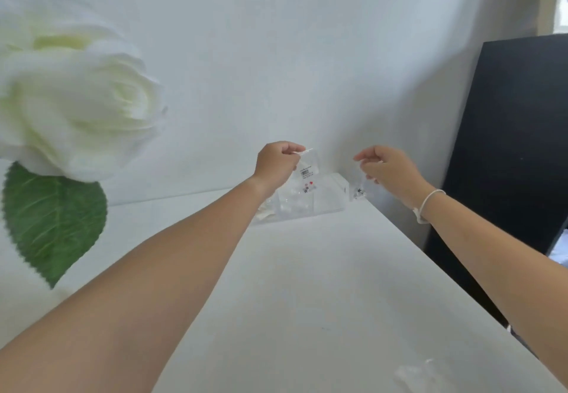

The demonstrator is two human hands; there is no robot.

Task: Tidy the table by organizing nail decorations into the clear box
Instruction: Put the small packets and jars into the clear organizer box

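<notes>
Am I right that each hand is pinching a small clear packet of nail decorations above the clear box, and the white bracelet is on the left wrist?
Not quite: the head view shows the white bracelet on the right wrist. The rest holds: left hand and right hand each pinch a packet above the clear box.

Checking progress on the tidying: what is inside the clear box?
Through the clear box wall only a few pale, blurred, see-through shapes show. The left hand and its packet cover part of it.

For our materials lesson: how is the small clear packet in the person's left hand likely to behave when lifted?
The clear packet hangs from a pinch of the left hand, so it is probably light. It looks like thin film, likely floppy and slippery. Its small decorations sit at the bottom, so they may shift.
</notes>
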